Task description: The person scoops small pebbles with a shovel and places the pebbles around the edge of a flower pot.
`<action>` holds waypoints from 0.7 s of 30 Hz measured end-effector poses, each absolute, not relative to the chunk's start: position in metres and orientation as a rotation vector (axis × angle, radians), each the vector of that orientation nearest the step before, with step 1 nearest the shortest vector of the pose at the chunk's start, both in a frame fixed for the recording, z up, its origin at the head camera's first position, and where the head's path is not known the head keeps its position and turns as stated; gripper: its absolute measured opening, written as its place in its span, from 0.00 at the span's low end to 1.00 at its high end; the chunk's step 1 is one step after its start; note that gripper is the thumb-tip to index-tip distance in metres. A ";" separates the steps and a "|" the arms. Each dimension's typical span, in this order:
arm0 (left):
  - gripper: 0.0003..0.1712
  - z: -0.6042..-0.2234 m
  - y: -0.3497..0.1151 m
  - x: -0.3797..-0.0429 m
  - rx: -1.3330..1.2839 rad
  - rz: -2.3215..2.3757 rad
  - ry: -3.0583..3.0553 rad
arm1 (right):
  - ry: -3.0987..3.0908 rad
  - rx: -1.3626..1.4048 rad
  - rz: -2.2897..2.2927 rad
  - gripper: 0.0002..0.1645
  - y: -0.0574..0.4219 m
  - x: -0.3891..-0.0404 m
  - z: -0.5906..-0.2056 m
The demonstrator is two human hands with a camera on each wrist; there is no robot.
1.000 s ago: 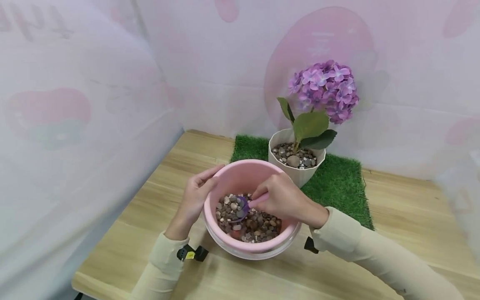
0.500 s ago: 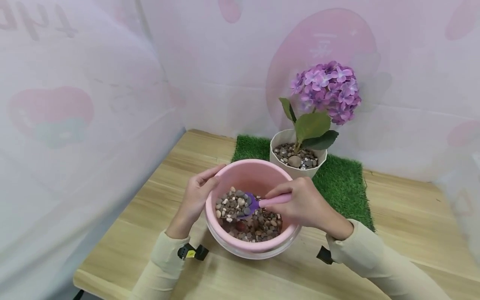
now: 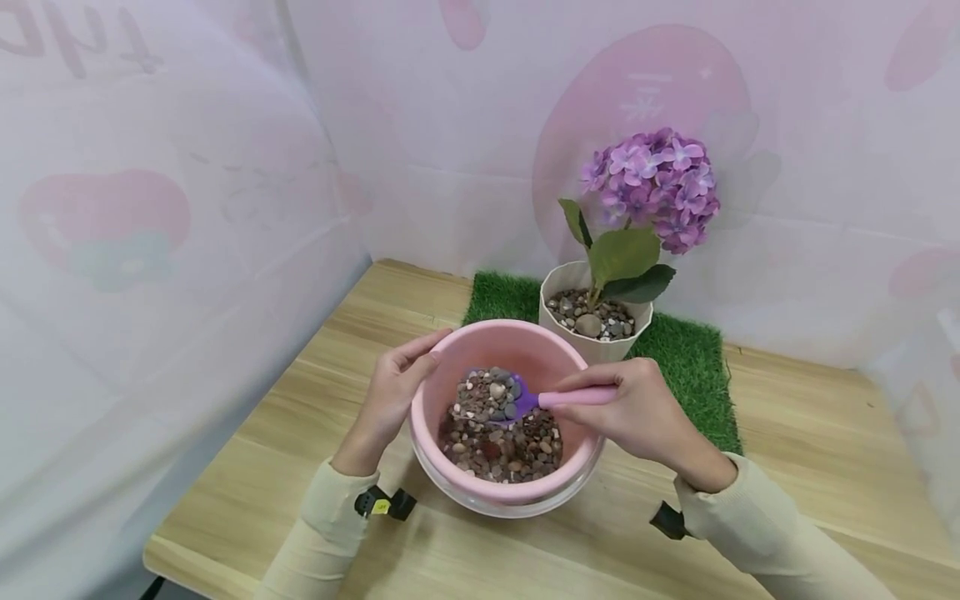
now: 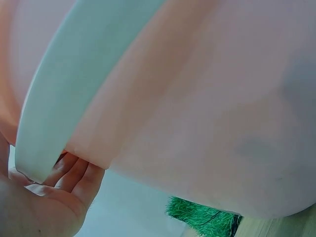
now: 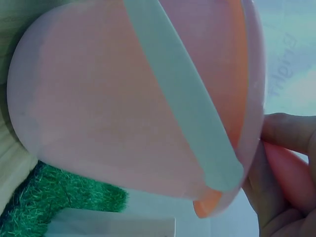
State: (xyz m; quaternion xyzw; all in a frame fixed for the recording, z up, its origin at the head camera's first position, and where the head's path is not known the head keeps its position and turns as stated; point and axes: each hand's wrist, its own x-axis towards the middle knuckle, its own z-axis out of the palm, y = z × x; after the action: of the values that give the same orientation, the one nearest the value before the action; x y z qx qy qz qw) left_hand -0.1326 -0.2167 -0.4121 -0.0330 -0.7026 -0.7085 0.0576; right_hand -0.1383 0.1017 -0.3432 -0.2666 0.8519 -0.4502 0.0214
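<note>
A pink bucket with a pale handle hanging round its outside stands on the table, partly filled with pebbles. At its left rim, my left hand grips the edge with the thumb on the rim; in the left wrist view the fingertips are partly hidden by the bucket. My right hand pinches the pink grip of a toy shovel over the right rim. Its purple scoop is heaped with pebbles and lies inside the bucket opening, above the pebbles there.
Just behind the bucket, a white pot of pebbles holds a purple hydrangea. The pot stands on a green turf mat. The wooden table meets printed cloth walls at the left and back.
My right hand has moved to the right and drawn the shovel up out of the pebbles, its scoop now loaded. The left hand stays on the bucket's rim.
</note>
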 end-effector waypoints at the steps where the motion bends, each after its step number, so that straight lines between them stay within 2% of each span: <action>1: 0.24 -0.412 -0.217 -0.133 -0.100 -2.142 -2.133 | 2.644 -0.822 -1.399 0.15 0.103 -0.138 -0.343; 21: 0.25 -0.412 -0.217 -0.132 -0.101 -2.162 -2.128 | 2.689 -0.768 -1.448 0.11 0.136 -0.134 -0.326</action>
State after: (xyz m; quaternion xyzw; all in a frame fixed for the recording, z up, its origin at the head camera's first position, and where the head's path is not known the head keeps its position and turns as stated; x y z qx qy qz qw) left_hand -0.1322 -0.2170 -0.4124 -0.0331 -0.7002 -0.7112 0.0533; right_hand -0.1337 0.1357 -0.3264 -0.2438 0.8538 -0.4599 -0.0037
